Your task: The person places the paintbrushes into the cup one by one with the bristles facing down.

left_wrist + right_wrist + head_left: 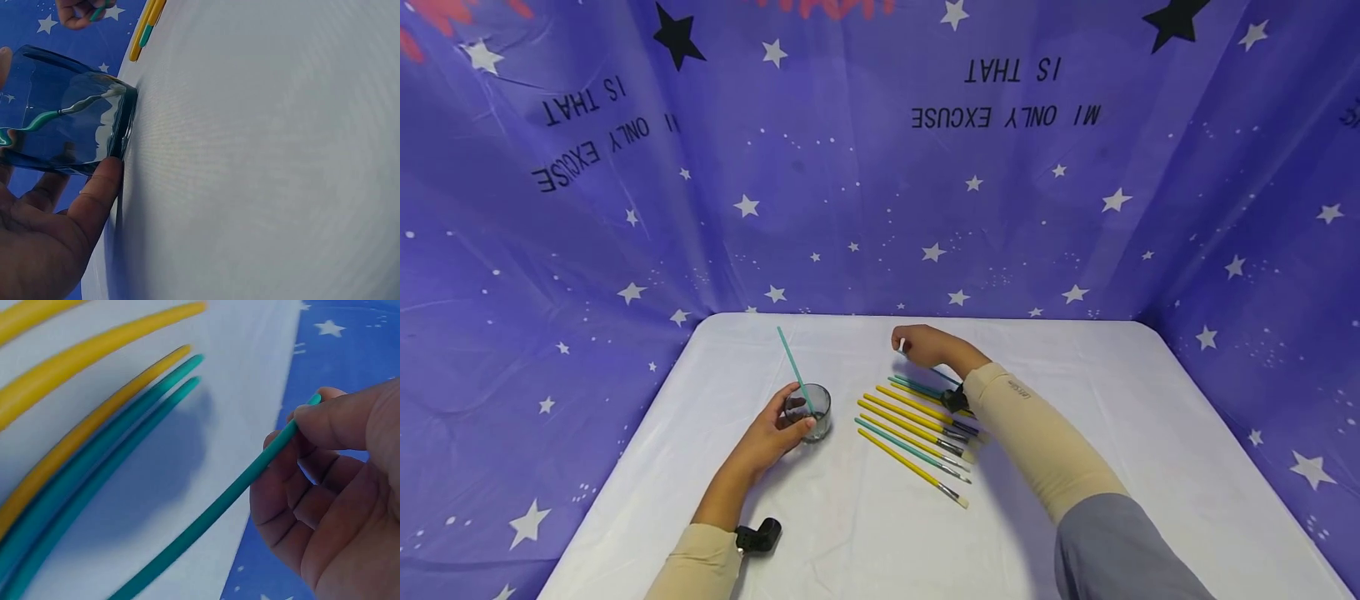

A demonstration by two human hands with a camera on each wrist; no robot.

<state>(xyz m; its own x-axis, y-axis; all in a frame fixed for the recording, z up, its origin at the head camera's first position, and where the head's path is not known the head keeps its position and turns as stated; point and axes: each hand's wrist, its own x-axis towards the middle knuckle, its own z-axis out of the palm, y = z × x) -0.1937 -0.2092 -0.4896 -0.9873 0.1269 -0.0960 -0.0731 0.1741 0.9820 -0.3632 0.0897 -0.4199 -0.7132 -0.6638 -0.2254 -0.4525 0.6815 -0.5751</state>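
Observation:
My left hand [766, 440] holds a clear drinking glass [823, 410] at the left of the table, thumb and fingers about its sides. A teal paintbrush [792, 360] leans in the glass, bristles down, as the left wrist view shows through the wall. Over the far side of the table, my right hand [931, 344] pinches another teal paintbrush [215, 506] by its handle end, between thumb and fingertips. Below that hand lies a row of yellow paintbrushes [898, 457] and teal paintbrushes [898, 437]. My right forearm hides some of their bristle ends.
A white cloth [850, 542] covers the table. Purple star-printed curtains [865, 167] hang behind it and at both sides. Black wrist cameras [762, 536] are strapped to both forearms. The paintbrush row lies between the glass and my right forearm.

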